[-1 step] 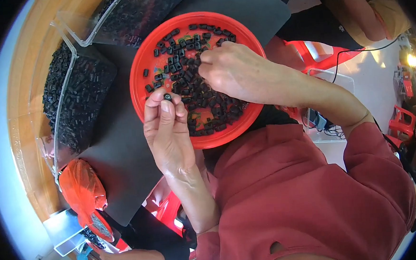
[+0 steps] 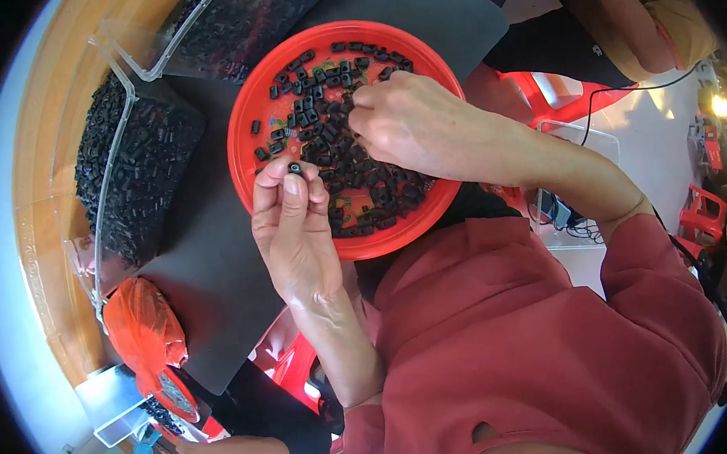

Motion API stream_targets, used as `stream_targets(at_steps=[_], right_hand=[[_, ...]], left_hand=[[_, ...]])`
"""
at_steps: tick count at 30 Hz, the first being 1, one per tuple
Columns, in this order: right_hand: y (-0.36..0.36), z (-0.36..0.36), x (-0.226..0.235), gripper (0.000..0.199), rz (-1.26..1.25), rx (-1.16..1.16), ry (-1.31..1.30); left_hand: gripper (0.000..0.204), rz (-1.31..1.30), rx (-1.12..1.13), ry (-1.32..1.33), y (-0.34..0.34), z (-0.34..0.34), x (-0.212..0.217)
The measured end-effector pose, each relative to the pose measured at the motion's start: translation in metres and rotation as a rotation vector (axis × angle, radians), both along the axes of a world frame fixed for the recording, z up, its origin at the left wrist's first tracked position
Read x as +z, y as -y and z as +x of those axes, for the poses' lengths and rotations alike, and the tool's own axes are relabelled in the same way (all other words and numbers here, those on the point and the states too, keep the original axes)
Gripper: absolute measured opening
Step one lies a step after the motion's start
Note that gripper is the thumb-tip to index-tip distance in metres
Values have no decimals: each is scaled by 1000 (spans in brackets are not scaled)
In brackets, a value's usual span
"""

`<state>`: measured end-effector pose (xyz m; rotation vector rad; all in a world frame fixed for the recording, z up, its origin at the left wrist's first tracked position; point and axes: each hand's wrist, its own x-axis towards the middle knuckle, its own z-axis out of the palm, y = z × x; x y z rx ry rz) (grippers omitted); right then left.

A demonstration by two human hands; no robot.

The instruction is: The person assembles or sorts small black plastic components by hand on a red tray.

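- Head view: the left hand (image 2: pixel 293 231) is pinching a small black part (image 2: pixel 295 168) between fingertips, just over the near rim of the red tray (image 2: pixel 245 122).
- The right hand (image 2: pixel 411 124) is resting curled in the tray, fingertips pressing into the loose black parts (image 2: pixel 352 178).
- The tray is lying on the dark worktop (image 2: pixel 216 269), beside clear bins (image 2: pixel 132 179) holding more parts.

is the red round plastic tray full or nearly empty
Partly full: small black plastic parts cover much of the red round plastic tray, with bare red showing at its left side and rim.
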<state>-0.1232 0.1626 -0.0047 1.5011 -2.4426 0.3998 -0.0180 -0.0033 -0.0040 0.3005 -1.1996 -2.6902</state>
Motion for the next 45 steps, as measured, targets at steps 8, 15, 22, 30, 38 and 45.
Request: stream_targets(at_steps=[8,15,22,30,38,45], right_hand=[[-1,5,34,17,-596,34,985],[-1,5,33,14,-562,66,990],[-4,0,29,12,-483,97,1208],[-11,14,40,9,-518,56,1239],[-18,-5,44,11,-426,147,1726],[-2,6,49,13,-449,108,1651]], left_hand=[[13,-220,114,86,-16,-2,5],[11,-381,127,57,-24,-1,12],[9,-694,126,30,-23,4,10],[12,-717,212,-18,-35,9,10],[8,-549,75,-127,-35,13,13],[9,-531,115,-74,-14,14,16]])
